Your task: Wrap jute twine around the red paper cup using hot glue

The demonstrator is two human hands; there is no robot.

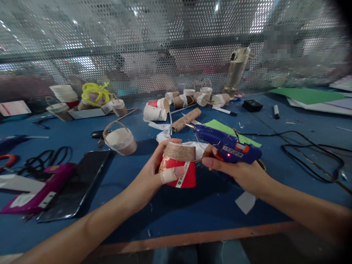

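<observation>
Roughly part-done: red paper cup (pixel 190 179) grasped in left hand (pixel 154 165) above the blue table (pixel 170 212), one end wrapped in tight, ribbed jute twine (pixel 179 152), smooth printed wall below unwrapped. Right hand (pixel 247 175) grips blue plastic hot-glue gun (pixel 213 137), nozzle (pixel 189 125) pointing leftward; can't tell if it also pinches twine. Beyond: coarse cylindrical twine roll (pixel 186 120), white-lined twine-handled cup (pixel 121 141).

I see room over the table (pixel 176 212), near side of the red cup (pixel 177 160). A phone (pixel 81 179) blocks the left, black cord (pixel 333 180) the right.
</observation>
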